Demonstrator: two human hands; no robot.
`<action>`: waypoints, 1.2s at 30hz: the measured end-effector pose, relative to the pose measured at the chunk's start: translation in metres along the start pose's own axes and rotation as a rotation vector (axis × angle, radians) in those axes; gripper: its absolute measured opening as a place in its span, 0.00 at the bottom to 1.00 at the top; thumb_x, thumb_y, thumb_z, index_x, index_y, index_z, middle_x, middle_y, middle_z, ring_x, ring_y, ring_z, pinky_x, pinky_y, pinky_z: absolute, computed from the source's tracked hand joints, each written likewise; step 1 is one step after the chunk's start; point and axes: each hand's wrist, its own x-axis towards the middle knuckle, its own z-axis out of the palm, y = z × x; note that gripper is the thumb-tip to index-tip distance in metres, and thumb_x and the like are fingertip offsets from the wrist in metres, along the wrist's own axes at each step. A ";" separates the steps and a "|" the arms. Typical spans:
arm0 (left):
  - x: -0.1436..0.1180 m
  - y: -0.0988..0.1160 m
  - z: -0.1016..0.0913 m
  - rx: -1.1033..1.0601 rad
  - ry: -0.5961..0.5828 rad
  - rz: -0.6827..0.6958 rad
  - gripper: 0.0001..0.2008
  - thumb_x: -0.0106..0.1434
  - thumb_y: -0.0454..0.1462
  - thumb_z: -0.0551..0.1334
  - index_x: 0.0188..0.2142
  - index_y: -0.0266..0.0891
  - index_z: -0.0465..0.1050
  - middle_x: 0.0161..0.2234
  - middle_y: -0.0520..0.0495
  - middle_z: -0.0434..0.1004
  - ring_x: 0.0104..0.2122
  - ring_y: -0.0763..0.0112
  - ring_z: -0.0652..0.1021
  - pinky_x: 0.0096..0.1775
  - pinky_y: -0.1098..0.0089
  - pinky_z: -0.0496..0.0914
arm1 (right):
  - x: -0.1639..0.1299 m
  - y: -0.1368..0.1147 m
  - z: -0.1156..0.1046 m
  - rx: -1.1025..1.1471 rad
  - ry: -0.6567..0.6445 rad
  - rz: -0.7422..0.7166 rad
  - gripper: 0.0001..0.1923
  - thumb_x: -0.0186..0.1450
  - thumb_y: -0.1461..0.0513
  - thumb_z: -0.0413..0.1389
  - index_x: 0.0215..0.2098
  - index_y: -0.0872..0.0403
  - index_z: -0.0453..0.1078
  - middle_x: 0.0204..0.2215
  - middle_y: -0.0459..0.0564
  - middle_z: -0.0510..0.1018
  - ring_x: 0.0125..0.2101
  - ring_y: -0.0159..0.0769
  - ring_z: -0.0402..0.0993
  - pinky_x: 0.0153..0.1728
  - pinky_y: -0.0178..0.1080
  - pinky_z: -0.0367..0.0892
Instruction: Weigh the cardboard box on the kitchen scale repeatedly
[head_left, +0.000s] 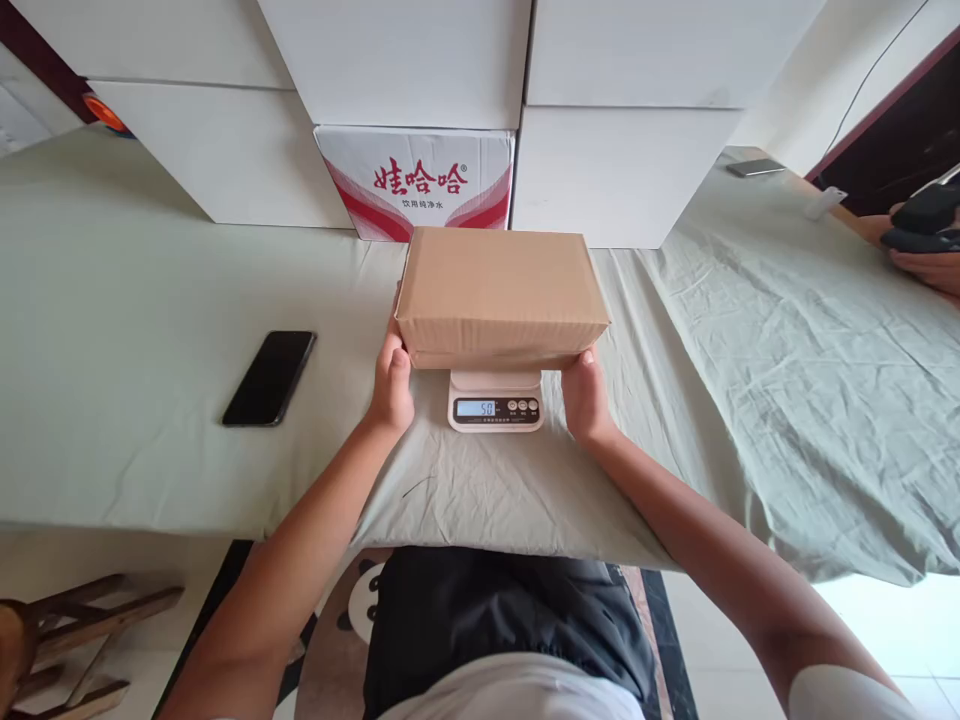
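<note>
Brown cardboard box point(501, 295), plain and closed, no label or tape visible from here, sits atop a small white kitchen scale point(496, 399) at centre of the surface point(135, 400), which is draped in a pale green cloth. Scale display is lit w/ digits showing, approx "50"; too small to be sure. Box is much wider than the scale, overhanging it on both sides.

Left hand point(391, 385) is at the box's near-left bottom corner, right hand point(584, 393) at the near-right bottom corner; fingers of both curl under and around the box edges, gripping it. So the box looks placed on the scale, but the hands haven't let go; can't tell if its full weight rests there.

Black phone point(269, 377) lies face-up to the left, well apart. Behind: stacked white cartons point(615, 170) & a red-and-white water case point(417, 180). Far right, another person's hand point(926, 250) holds a dark object.
</note>
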 end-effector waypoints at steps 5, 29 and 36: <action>0.039 0.010 0.000 -0.101 -0.023 0.003 0.35 0.69 0.66 0.51 0.66 0.54 0.70 0.71 0.46 0.69 0.78 0.56 0.58 0.77 0.52 0.50 | 0.037 -0.008 0.001 0.061 -0.034 -0.079 0.32 0.72 0.38 0.45 0.70 0.35 0.61 0.73 0.41 0.67 0.77 0.48 0.56 0.79 0.56 0.55; 0.107 -0.122 0.011 -0.142 0.180 -0.267 0.49 0.59 0.76 0.46 0.65 0.53 0.71 0.73 0.49 0.68 0.77 0.59 0.59 0.76 0.58 0.54 | 0.135 0.102 -0.019 -0.001 0.062 0.035 0.31 0.66 0.37 0.50 0.59 0.44 0.65 0.65 0.47 0.74 0.71 0.48 0.63 0.78 0.61 0.54; 0.105 -0.127 0.011 -0.129 0.163 -0.293 0.51 0.57 0.77 0.45 0.68 0.54 0.68 0.73 0.49 0.68 0.78 0.58 0.57 0.77 0.58 0.53 | 0.136 0.111 -0.025 0.001 0.086 0.069 0.22 0.65 0.40 0.52 0.49 0.43 0.65 0.58 0.46 0.76 0.66 0.50 0.67 0.75 0.62 0.58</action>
